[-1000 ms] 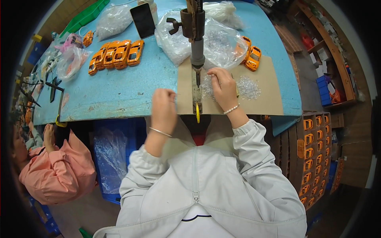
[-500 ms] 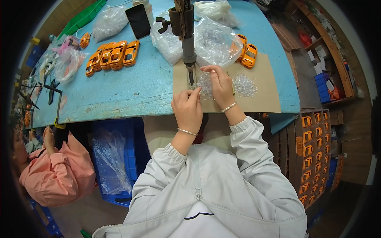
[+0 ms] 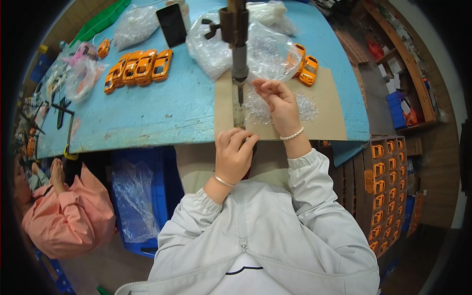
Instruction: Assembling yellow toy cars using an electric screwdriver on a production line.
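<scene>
We should mind pointed tool (image 3: pixel 240 64): left hand (image 3: pixel 233 153) curled nearer us, right hand (image 3: pixel 283 105) bent over clear bits (image 3: pixel 307 109); can't tell if pinching.

Small pieces (image 3: pixel 307 109) clear, glossy, plastic-looking; upright tool (image 3: pixel 239 61) dull metal; sheet (image 3: pixel 322 129) matt, paper-like; car bodies (image 3: pixel 146 67) glossy; tabletop (image 3: pixel 191 113) scuffed.

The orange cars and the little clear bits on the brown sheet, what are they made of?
The orange cars look like glossy painted metal or shiny plastic; the bright highlights show the shine, but not which. The little clear bits are probably smooth plastic, maybe glass: they look see-through and glint.
</scene>
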Tool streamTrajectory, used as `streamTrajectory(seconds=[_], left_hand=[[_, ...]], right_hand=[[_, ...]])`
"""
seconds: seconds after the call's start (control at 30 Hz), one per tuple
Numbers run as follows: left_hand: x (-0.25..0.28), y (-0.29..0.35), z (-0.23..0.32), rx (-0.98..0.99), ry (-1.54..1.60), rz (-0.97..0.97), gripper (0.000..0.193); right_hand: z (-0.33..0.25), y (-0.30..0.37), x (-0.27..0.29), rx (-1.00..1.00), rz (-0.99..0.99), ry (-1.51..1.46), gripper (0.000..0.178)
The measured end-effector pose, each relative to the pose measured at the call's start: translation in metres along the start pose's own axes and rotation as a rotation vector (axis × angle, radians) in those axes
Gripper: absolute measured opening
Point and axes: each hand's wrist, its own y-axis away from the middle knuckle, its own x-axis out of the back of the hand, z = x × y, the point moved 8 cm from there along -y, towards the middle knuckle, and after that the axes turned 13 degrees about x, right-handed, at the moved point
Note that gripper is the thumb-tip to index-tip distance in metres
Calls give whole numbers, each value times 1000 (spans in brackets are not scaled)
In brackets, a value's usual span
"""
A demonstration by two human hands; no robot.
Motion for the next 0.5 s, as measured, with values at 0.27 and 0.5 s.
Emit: streamTrajectory(seconds=[0.27, 0.5], left_hand=[[8, 19, 16, -174, 109, -125, 30], [22, 35, 18, -186, 191, -209, 25]], right_hand=[[-57, -34, 41, 212, 306, 95, 15], [-57, -92, 151, 56, -275, 1480, 28]])
